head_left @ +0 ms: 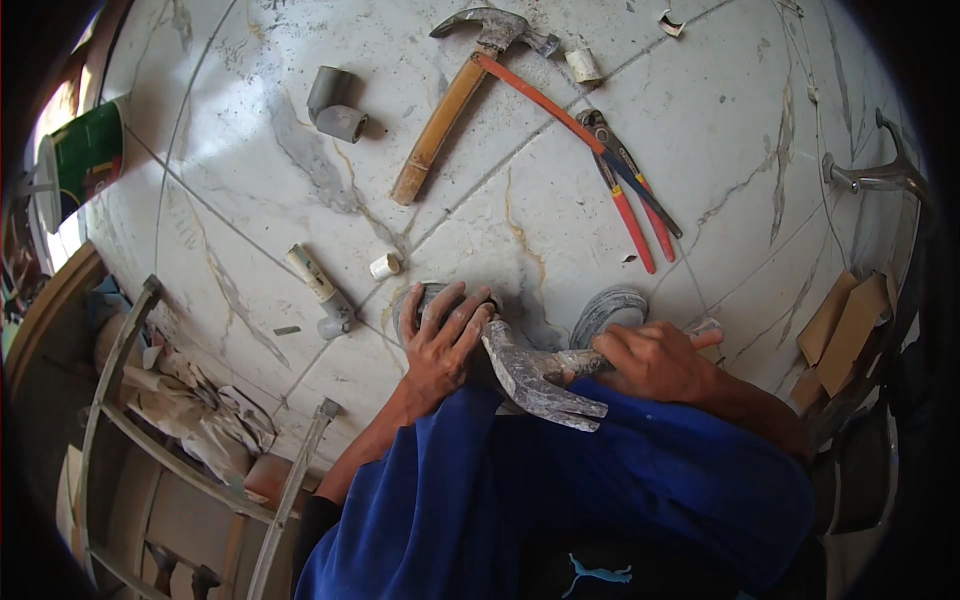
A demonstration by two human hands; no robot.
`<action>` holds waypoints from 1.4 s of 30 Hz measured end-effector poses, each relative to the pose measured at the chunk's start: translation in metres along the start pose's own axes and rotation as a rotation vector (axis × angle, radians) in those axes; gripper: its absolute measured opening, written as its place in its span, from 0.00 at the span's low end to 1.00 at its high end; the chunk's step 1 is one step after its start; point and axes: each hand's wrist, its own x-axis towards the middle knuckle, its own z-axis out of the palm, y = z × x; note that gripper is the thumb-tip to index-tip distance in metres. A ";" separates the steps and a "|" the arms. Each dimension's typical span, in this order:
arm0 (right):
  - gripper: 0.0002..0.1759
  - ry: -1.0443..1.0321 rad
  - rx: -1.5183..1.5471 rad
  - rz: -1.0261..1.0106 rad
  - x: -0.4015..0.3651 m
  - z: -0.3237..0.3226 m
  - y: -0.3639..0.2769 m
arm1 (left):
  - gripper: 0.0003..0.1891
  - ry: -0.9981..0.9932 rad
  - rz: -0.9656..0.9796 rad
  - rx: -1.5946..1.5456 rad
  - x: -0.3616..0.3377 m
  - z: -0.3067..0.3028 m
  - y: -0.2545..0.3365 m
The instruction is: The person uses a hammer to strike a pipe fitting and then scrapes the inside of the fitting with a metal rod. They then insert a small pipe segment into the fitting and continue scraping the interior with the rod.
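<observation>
My right hand (655,360) is wrapped round the handle of a dusty claw hammer (535,375), whose head lies close beside the fingers of my left hand. My left hand (440,335) rests with bent fingers over a grey, rounded thing at the floor; what the fingertips hold there is mostly hidden. Between my hands and a little right, a grey sandal front (608,312) shows. Ahead on the tiles lie a wooden-handled hammer (445,120), red-handled pliers (625,190) and a thin orange and black tool (560,115) crossing them.
Grey pipe elbow (338,105), white pipe pieces (384,266) and a pipe with a grey fitting (322,292) lie on the marble-patterned floor. A metal frame (185,470) stands at left, a green bucket (85,165) upper left, cardboard (845,330) and a metal leg (880,175) at right.
</observation>
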 end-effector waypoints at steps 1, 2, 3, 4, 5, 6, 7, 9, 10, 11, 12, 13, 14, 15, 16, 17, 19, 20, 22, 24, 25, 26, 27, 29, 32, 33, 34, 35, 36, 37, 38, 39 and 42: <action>0.19 -0.041 -0.020 0.040 0.002 -0.001 0.001 | 0.10 -0.005 0.004 -0.007 0.001 0.001 -0.002; 0.19 -0.042 -0.021 0.036 0.003 -0.002 0.001 | 0.10 -0.014 0.007 -0.013 0.000 0.002 -0.004; 0.18 0.025 -0.006 -0.036 0.004 -0.002 0.000 | 0.10 -0.016 0.005 -0.013 -0.001 0.003 -0.005; 0.18 0.093 0.007 -0.108 0.004 -0.002 -0.001 | 0.11 0.002 0.010 -0.026 -0.001 0.004 -0.006; 0.18 0.091 0.004 -0.109 0.004 -0.003 -0.001 | 0.11 0.023 0.015 -0.037 -0.001 0.006 -0.007; 0.18 0.117 0.002 -0.153 0.004 -0.004 -0.004 | 0.11 0.024 0.011 -0.039 -0.003 0.008 -0.007; 0.19 0.144 0.001 -0.197 0.004 -0.005 -0.006 | 0.12 0.037 0.014 -0.043 -0.004 0.010 -0.007; 0.19 0.028 -0.004 -0.057 0.011 -0.006 -0.007 | 0.12 0.057 0.020 -0.045 -0.002 0.010 -0.007; 0.18 -0.087 -0.001 0.089 0.012 -0.006 -0.010 | 0.12 0.046 -0.005 -0.096 0.000 0.006 -0.005; 0.18 -0.085 -0.003 0.092 0.011 -0.007 -0.011 | 0.13 0.036 -0.027 -0.147 0.001 0.004 -0.004; 0.19 -0.045 0.009 0.070 0.009 -0.009 -0.011 | 0.13 0.043 -0.022 -0.148 0.001 0.005 -0.006; 0.19 -0.008 0.022 0.045 0.009 -0.010 -0.010 | 0.15 0.036 0.007 -0.128 -0.001 0.007 -0.009; 0.19 -0.014 0.024 0.045 0.008 -0.010 -0.012 | 0.17 0.023 0.031 -0.112 -0.005 0.009 -0.010; 0.19 0.081 0.051 -0.057 0.007 -0.010 -0.014 | 0.17 0.018 0.024 -0.116 -0.008 0.009 -0.008; 0.20 0.180 0.067 -0.167 0.009 -0.011 -0.013 | 0.18 0.044 0.035 -0.120 -0.005 0.012 -0.009; 0.20 0.214 0.072 -0.216 0.006 -0.010 -0.011 | 0.19 0.063 0.045 -0.124 -0.005 0.012 -0.009; 0.20 0.058 0.028 -0.065 0.010 -0.012 -0.014 | 0.19 0.054 0.035 -0.144 -0.004 0.009 -0.009; 0.19 -0.096 -0.012 0.100 0.010 -0.012 -0.017 | 0.19 0.037 0.030 -0.173 -0.004 0.006 -0.008; 0.19 -0.065 -0.008 0.082 0.006 -0.012 -0.018 | 0.18 0.022 0.031 -0.158 0.000 0.006 -0.009; 0.19 -0.055 0.007 0.058 0.004 -0.012 -0.018 | 0.18 0.037 0.049 -0.153 -0.005 0.009 -0.010; 0.19 0.056 0.034 -0.060 0.004 -0.012 -0.020 | 0.17 0.036 0.025 -0.173 -0.002 0.006 -0.006; 0.19 0.169 0.054 -0.184 0.005 -0.013 -0.019 | 0.17 0.036 0.021 -0.172 -0.001 0.008 -0.006; 0.20 0.150 0.106 -0.196 0.005 -0.012 -0.018 | 0.17 0.050 0.017 -0.173 -0.002 0.009 -0.006; 0.21 0.010 0.044 -0.007 0.010 -0.009 -0.020 | 0.16 0.065 0.030 -0.170 -0.005 0.009 -0.009; 0.21 -0.060 0.011 0.118 0.007 -0.010 -0.023 | 0.17 0.062 0.030 -0.141 -0.003 0.010 -0.008; 0.21 -0.002 0.047 0.041 0.007 -0.012 -0.018 | 0.18 0.102 0.034 -0.163 -0.002 0.012 -0.009; 0.21 -0.016 0.057 0.042 0.004 -0.012 -0.020 | 0.18 0.094 0.019 -0.169 -0.006 0.012 -0.006; 0.21 0.062 0.125 -0.021 0.003 -0.010 -0.023 | 0.16 0.089 0.012 -0.166 -0.009 0.011 -0.004; 0.21 0.148 0.171 -0.099 0.006 -0.012 -0.018 | 0.15 0.110 0.014 -0.152 -0.002 0.013 -0.008; 0.22 0.144 0.216 -0.105 0.006 -0.006 -0.014 | 0.16 0.109 0.022 -0.155 -0.002 0.011 -0.010; 0.22 0.140 0.212 -0.117 0.009 -0.007 -0.017 | 0.16 0.118 0.017 -0.147 -0.004 0.011 -0.010; 0.22 -0.002 0.111 0.076 0.014 -0.010 -0.021 | 0.18 0.119 0.005 -0.159 -0.003 0.012 -0.011; 0.21 -0.059 -0.005 0.222 0.012 -0.015 -0.016 | 0.21 0.147 0.019 -0.170 0.007 0.016 -0.017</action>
